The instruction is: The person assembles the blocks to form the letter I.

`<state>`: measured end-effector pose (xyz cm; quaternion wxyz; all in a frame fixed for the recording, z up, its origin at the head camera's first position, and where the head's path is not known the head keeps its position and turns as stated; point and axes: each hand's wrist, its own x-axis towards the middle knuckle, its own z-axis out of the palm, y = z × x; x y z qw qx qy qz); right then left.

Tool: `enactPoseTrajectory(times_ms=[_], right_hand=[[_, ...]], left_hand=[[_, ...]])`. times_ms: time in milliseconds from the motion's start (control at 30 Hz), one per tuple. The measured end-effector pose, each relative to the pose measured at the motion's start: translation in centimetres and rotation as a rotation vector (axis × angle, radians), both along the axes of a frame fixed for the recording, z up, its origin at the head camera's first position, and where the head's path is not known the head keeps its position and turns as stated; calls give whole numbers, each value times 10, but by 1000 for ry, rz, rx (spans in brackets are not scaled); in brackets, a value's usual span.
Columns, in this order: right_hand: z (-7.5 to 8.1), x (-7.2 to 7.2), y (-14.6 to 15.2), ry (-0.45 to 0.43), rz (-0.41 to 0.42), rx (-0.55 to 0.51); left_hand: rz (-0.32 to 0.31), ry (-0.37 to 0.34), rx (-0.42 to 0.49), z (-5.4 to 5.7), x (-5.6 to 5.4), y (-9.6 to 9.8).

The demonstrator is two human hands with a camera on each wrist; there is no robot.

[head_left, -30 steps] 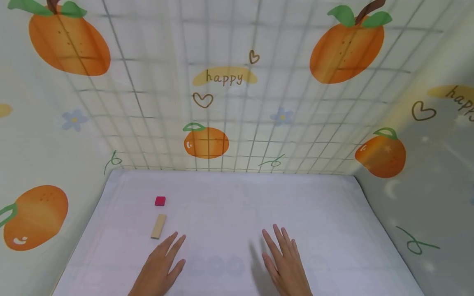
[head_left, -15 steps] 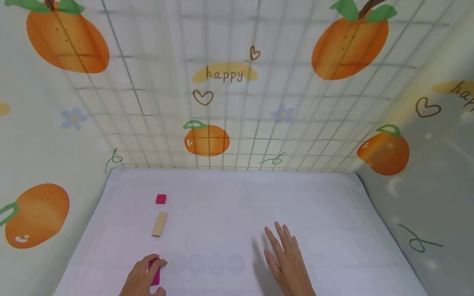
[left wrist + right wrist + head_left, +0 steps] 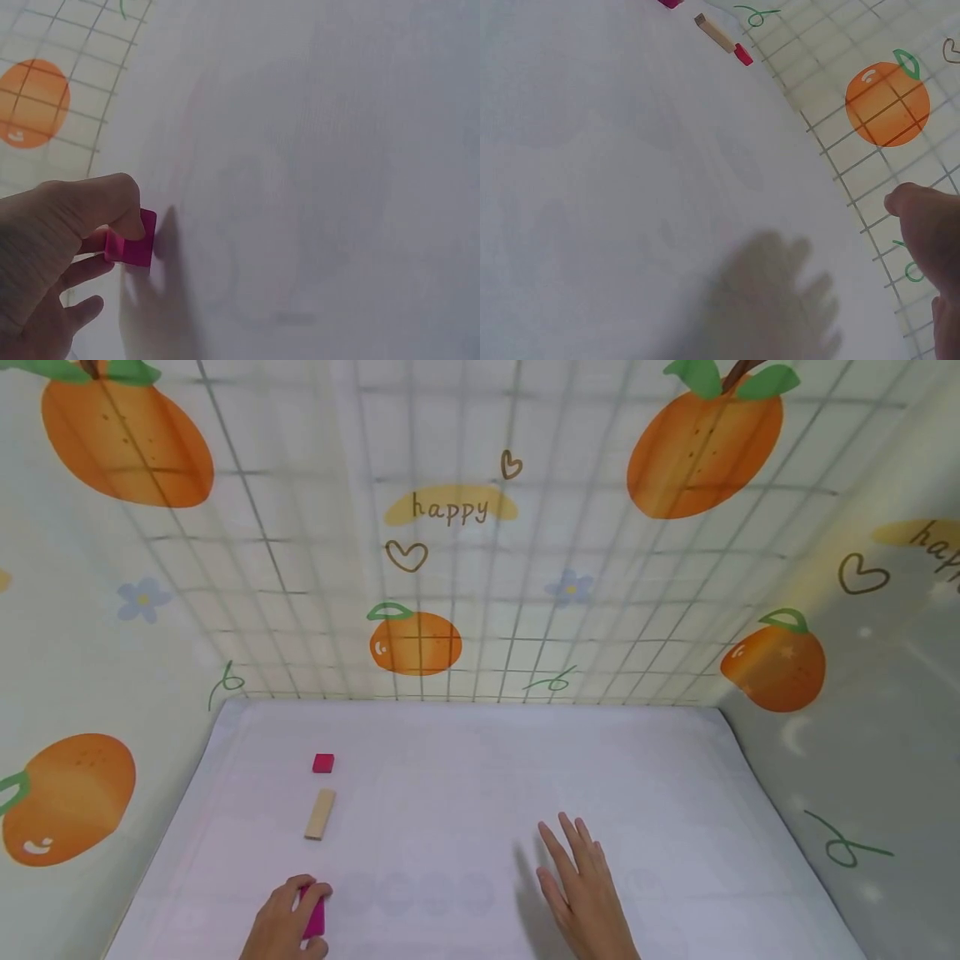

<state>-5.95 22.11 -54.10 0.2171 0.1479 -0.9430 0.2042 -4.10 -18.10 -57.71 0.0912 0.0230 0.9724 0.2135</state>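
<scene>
At the left front of the white surface, my left hand (image 3: pixel 281 917) pinches a magenta block (image 3: pixel 316 920). Thumb and fingers sit on either side of that block in the left wrist view, where part of it is covered. Farther back lies a flat, pale wooden block (image 3: pixel 319 815), slightly slanted. Behind it is a small red block (image 3: pixel 323 763), apart from the wooden one. My right hand (image 3: pixel 588 893) hovers over the surface right of centre, fingers straight and spread, holding nothing; its shadow falls to its left. Only part of this hand shows in the right wrist view.
The white tabletop (image 3: pixel 480 777) ends at a cloth backdrop (image 3: pixel 480 610) printed with oranges, hearts and a grid. Similar cloth walls stand at the left (image 3: pixel 75 652) and right (image 3: pixel 900 735). Faint round grey marks show on the tabletop near the front.
My left hand has come down and back toward me from beside the wooden block, and now grips the magenta block. The right hand stays almost where it was.
</scene>
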Motion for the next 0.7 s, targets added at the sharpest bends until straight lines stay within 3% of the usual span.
enactPoseTrajectory(times_ms=[100, 267, 500, 700], right_hand=[[-1, 0, 1, 1, 4, -3], [-2, -1, 2, 8, 15, -4], [-5, -2, 2, 9, 30, 2], [-9, -2, 2, 43, 65, -5]], left_hand=[[-23, 15, 15, 2, -1, 7], [-116, 105, 31, -3, -4, 25], [-275, 237, 80, -6, -15, 65], [-379, 294, 101, -7, -23, 101]])
